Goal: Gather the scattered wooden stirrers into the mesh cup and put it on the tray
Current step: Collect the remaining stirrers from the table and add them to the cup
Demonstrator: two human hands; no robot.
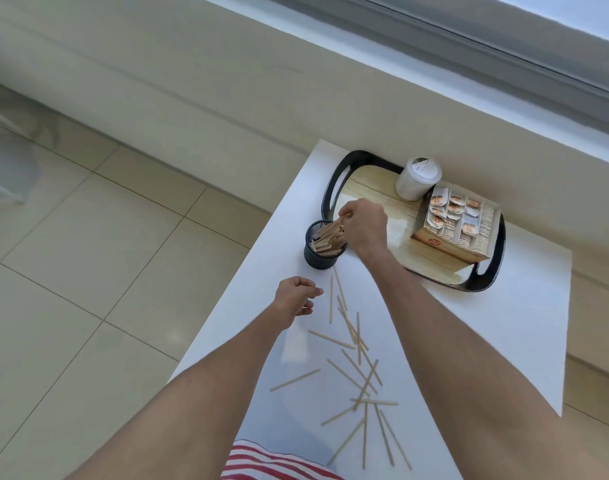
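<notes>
White worktop (469, 341) carries a tray (497, 271) at its far edge, the mesh cup (322, 251) just beside it. Right hand (363, 225) pinches stirrers into the cup; left hand (296, 296), loosely curled and empty, is nearest the scattered stirrers (356, 362), lying mostly lengthwise toward the near edge.

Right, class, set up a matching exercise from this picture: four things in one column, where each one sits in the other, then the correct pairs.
Things:
1. mesh cup
2. box of sachets
3. right hand
4. loose stirrers

Places:
A. on the tray
B. scattered on the white table
C. on the table beside the tray
D. over the cup, holding stirrers

Pairs: 1-C, 2-A, 3-D, 4-B
</notes>
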